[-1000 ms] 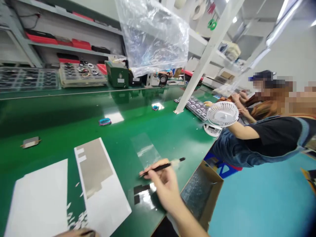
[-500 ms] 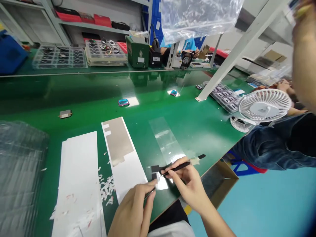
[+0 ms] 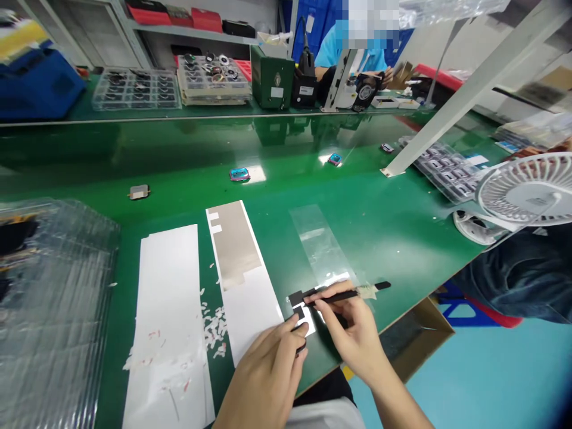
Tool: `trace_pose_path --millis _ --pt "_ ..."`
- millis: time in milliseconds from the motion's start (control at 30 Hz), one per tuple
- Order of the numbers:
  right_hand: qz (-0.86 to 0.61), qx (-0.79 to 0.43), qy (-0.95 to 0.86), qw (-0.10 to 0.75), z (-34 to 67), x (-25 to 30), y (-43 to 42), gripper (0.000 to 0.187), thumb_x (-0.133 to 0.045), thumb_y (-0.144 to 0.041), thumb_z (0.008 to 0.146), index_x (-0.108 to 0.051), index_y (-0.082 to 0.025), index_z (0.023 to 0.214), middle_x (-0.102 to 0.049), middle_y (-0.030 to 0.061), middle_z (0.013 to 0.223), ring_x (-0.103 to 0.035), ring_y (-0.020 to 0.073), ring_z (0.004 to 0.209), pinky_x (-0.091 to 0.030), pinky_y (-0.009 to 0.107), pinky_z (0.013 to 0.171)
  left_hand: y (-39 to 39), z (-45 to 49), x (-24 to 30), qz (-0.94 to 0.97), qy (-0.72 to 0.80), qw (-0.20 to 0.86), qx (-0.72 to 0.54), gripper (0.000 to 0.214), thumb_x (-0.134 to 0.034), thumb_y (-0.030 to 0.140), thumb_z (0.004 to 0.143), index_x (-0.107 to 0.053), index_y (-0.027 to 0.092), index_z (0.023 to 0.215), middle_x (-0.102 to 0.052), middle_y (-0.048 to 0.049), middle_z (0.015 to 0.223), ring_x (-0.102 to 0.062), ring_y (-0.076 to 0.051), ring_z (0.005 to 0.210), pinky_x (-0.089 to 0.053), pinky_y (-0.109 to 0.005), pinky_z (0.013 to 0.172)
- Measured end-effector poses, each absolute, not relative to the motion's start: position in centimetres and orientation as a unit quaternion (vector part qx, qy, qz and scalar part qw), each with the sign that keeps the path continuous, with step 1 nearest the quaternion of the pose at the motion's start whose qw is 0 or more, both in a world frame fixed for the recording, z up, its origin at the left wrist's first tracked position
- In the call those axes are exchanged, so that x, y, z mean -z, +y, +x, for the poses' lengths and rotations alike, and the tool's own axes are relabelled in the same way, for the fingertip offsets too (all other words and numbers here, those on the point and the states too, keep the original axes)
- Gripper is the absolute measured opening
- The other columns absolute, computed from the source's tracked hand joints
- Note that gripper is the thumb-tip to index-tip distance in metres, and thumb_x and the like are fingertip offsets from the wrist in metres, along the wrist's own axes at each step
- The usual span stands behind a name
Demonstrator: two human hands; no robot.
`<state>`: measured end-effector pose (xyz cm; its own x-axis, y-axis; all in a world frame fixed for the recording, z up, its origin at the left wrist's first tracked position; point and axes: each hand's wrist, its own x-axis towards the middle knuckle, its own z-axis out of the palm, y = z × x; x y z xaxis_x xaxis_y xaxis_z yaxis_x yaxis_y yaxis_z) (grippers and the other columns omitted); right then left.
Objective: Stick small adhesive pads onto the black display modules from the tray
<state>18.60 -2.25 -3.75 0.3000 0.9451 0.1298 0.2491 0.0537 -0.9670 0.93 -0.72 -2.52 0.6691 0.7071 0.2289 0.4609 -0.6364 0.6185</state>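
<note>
My right hand (image 3: 351, 325) pinches a thin black tool (image 3: 353, 293) with tape wound near its far end, its tip over small black patches (image 3: 298, 301) on a clear strip at the table's near edge. My left hand (image 3: 268, 372) is closed, fingertips pinching a small dark piece (image 3: 300, 345) just left of the patches. A clear film strip (image 3: 319, 243) lies beyond them. Two white backing sheets (image 3: 167, 310), one bearing a grey foil panel (image 3: 233, 244), lie to the left, with white scraps (image 3: 213, 322) between them.
Stacked clear trays (image 3: 49, 298) sit at the left. A white fan (image 3: 522, 190) stands at the right beside a seated person's jeans. Small parts (image 3: 239, 174) rest mid-table. A white slanted post (image 3: 465, 89), parts trays, a green box (image 3: 271, 77) and another person are at the back. A cardboard box (image 3: 415, 333) sits below the edge.
The view swung left and down. My left hand came in from the lower edge and pinched a piece beside the black patches; my right hand kept the tool and shifted onto them.
</note>
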Motion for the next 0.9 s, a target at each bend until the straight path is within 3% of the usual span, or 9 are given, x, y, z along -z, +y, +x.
trace_pose_path --millis 733,900 --pt "-0.626 -0.336 -0.469 0.525 18.63 3.68 -1.85 0.008 -0.066 -0.025 0.088 -0.063 -0.018 0.084 -0.071 0.0067 0.088 -0.075 0.02 0.079 -0.063 0.03 0.072 -0.59 0.89 2.83 0.869 0.339 0.273 -0.237 0.024 -0.042 0.007 0.096 -0.05 0.02 0.114 -0.073 -0.0093 0.113 -0.066 -0.022 0.114 -0.06 -0.033 0.089" --pt "-0.612 -0.36 -0.423 0.563 18.57 3.64 -1.82 0.009 -0.067 -0.026 0.088 -0.061 -0.02 0.088 -0.071 0.0042 0.085 -0.075 0.0193 0.08 -0.063 0.028 0.072 -0.66 0.96 2.65 0.856 0.351 0.296 -0.239 0.025 -0.042 0.007 0.096 -0.051 0.022 0.115 -0.072 -0.008 0.114 -0.067 -0.021 0.113 -0.059 -0.034 0.09"
